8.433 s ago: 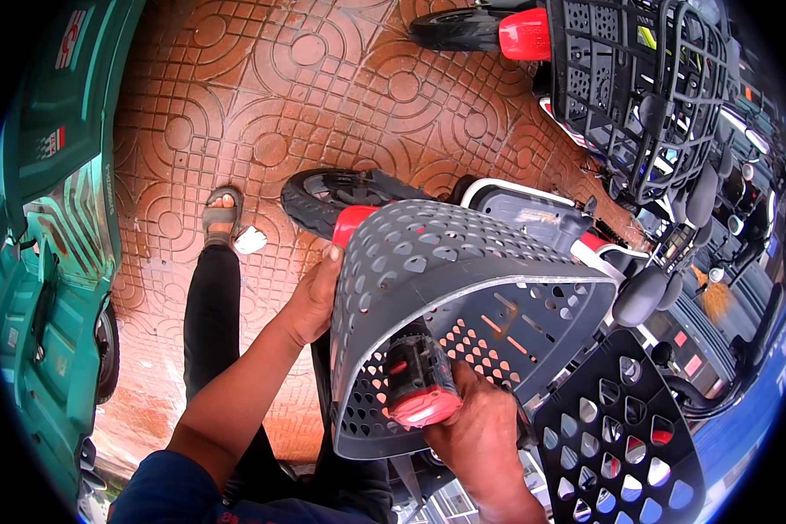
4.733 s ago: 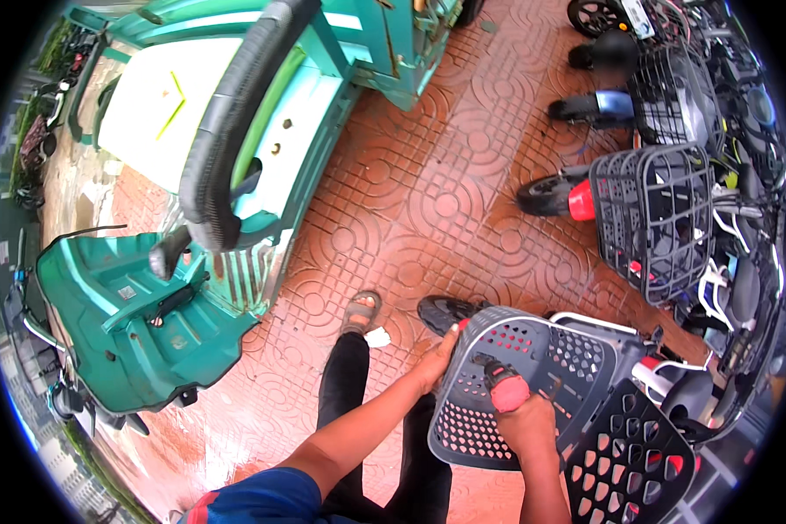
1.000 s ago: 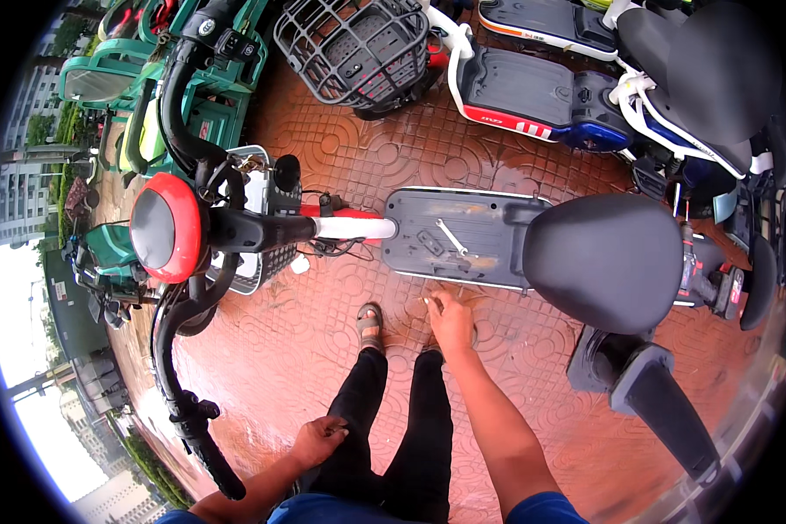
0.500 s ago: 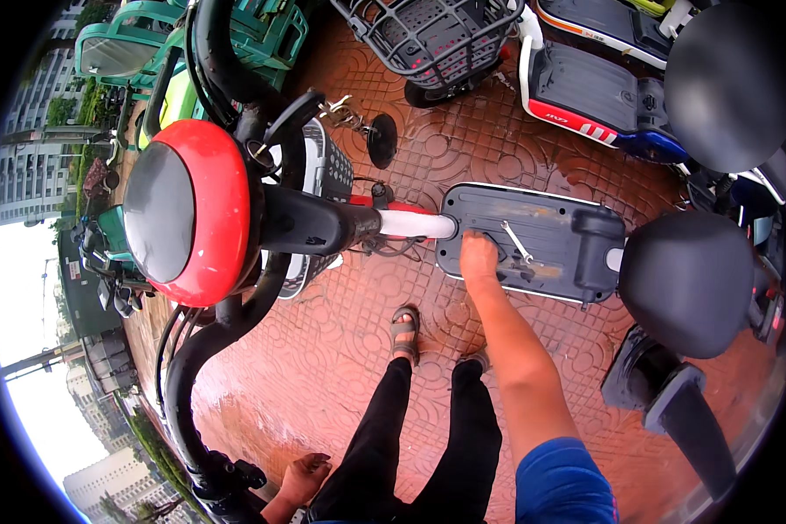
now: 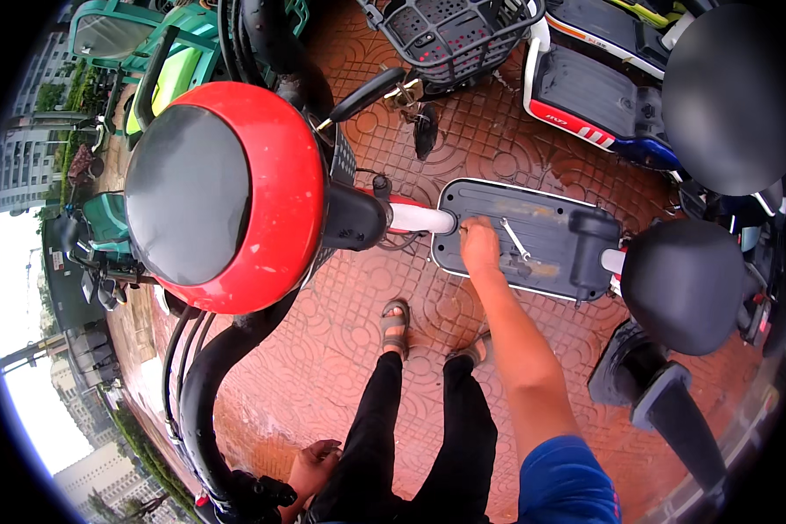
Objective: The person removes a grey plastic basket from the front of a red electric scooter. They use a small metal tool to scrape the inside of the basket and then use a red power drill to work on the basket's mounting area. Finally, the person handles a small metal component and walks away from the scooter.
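Note:
My right hand (image 5: 479, 248) is closed with its fingertips down at the near front part of an electric scooter's black footboard (image 5: 550, 205). What its fingers hold, if anything, is hidden. Just right of that hand a silver wrench (image 5: 515, 239) lies slantwise on the footboard, untouched. Low in the picture my left hand (image 5: 315, 466) hangs beside my left leg, its fingers curled inward. I cannot make out whether anything small sits in them.
A red and black rounded scooter head (image 5: 275, 175) and black handlebar (image 5: 203, 384) fill the left. The scooter's black seat (image 5: 683, 286) rises at right. Beyond the footboard stand another scooter (image 5: 585, 87) and a black basket (image 5: 450, 35). The tiled pavement (image 5: 323, 349) looks wet.
The red scooter head looks larger and shifted right, and its handlebar and mirror appear moved too. My right hand has shifted slightly up, still closed over the footboard. The wrench stays put.

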Tool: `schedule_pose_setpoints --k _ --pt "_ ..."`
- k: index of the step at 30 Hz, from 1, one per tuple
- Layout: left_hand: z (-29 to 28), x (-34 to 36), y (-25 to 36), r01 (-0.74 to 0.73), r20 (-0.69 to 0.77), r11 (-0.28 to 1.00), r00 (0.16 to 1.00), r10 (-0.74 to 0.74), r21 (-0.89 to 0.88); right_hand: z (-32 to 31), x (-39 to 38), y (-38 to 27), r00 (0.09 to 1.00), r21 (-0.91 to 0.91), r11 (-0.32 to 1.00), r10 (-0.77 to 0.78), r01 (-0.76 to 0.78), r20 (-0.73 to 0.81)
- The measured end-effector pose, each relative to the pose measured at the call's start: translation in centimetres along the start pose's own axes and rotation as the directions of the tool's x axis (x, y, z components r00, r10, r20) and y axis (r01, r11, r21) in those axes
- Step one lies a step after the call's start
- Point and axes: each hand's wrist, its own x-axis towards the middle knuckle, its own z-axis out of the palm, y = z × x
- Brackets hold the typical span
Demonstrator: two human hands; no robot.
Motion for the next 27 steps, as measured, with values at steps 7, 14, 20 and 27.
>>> schedule_pose_setpoints --k 7,14,20,27 --pt "2.7 3.0 10.4 -0.182 0.027 0.905 0.978 0.208 -0.384 -14.4 -10.6 -10.3 0.954 0.828 0.491 0.253 -0.272 0.164" --pt "4.9 0.2 21.5 -0.407 0.013 0.583 0.812 0.583 -0.703 -24.9 -20.1 -18.2 0.971 0.83 0.504 0.133 -0.238 0.198" --pt "3.2 -5.0 21.2 -0.51 0.047 0.59 0.73 0.681 -0.626 -30.2 -23.9 -22.5 0.984 0.711 0.692 -0.008 -0.123 0.178" --pt "2.1 -8.7 19.8 -0.644 -0.078 0.457 0.625 0.777 -0.614 -31.2 -27.1 -25.5 0.956 0.867 0.413 0.037 -0.279 0.29"
